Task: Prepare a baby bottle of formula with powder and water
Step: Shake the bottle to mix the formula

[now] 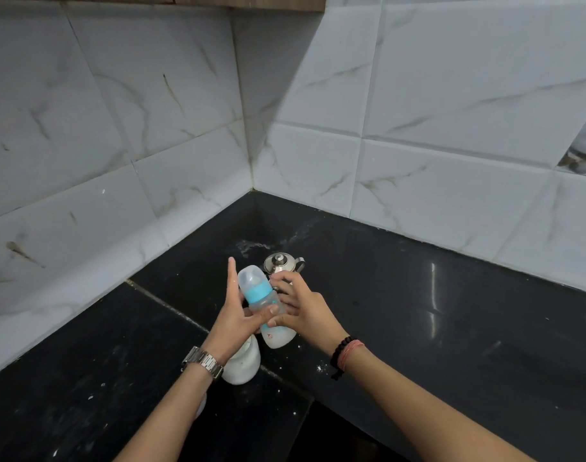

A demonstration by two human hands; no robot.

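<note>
Both hands meet on the baby bottle (pixel 264 303), which is held tilted above the desk (pixel 418 328), its capped top leaning away toward the wall corner and its milky base pointing back toward the person. The left hand (pixel 233 320) presses against the bottle's left side with the palm, the thumb laid across the clear body just below the blue collar (pixel 259 293), while the index finger sticks straight up, free of the bottle. The right hand (pixel 301 306) has its grip closed round the bottle from the other side, fingers curled over the body near the collar and lower down. A clear dome cap (pixel 250 275) covers the teat.

Just behind the right hand's fingers stands a small steel pot with a knobbed lid (pixel 280 263), partly hidden by the bottle and the knuckles. Under the left wrist, a white rounded container (pixel 243 365) sits on the desk, its top covered by the hand and by a metal watch (pixel 203 360). The right wrist carries a dark bead bracelet and pink threads (pixel 346 353). White specks of powder (pixel 320 368) lie scattered on the dark surface near the container, and a pale smear (pixel 251 245) marks it toward the corner of the marbled tile walls (pixel 151 128).
</note>
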